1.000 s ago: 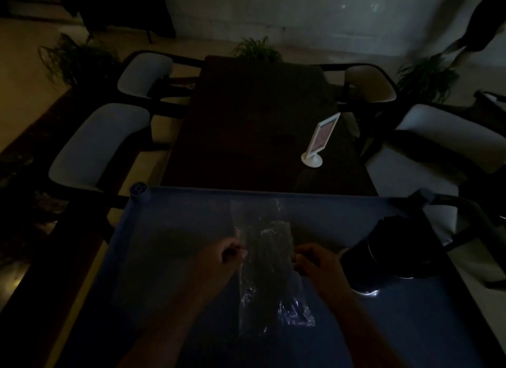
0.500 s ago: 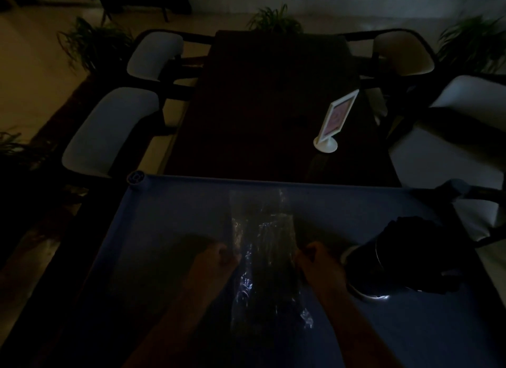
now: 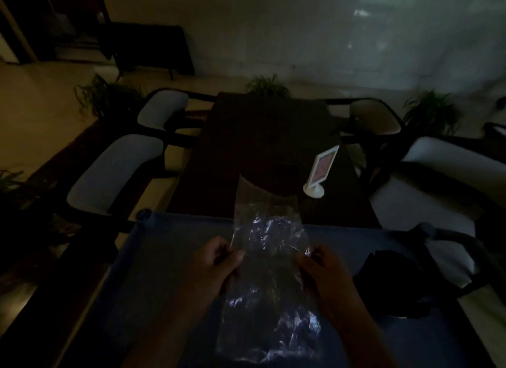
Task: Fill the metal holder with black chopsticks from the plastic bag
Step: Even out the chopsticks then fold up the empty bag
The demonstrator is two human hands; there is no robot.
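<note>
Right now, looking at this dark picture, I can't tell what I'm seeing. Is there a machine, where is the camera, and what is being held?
There is no machine here. These are a person's two bare hands, and the single picture comes from a camera worn on that person's head, looking forward and down. The left hand and the right hand each pinch one side of a clear crinkly plastic bag, holding it over a blue flat surface. The bag's contents look dark, but it is too dim to say more. To the right on the blue surface sits a dark rounded object, possibly the holder. Beyond stands a dark wooden table with a small white sign stand on it.
</note>
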